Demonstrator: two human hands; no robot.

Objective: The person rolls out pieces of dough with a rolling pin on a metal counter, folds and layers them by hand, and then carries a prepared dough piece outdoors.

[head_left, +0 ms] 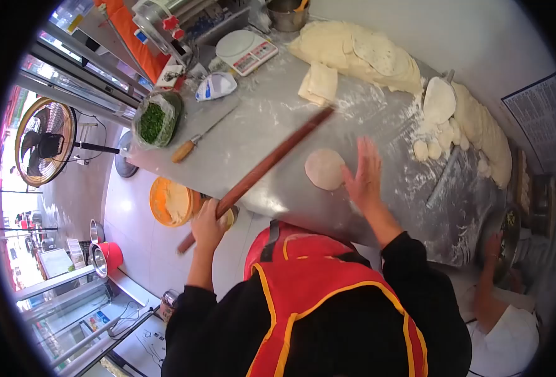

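My left hand point(207, 221) is closed around the near end of a long reddish wooden rolling pin point(271, 160), which slants up across the floured steel table point(271, 119). My right hand point(364, 171) is open with flat, spread fingers, just right of a round flattened dough disc point(325, 168) and touching its edge. Small dough balls point(433, 146) lie to the right in loose flour.
A pile of rolled dough sheets point(359, 53) lies at the far side, with more dough point(482, 129) along the wall. A knife point(197, 137), a bowl of chopped greens point(155, 120), a scale point(246, 51) and an orange tub point(171, 201) are at left. Another person's arm point(488, 283) is at lower right.
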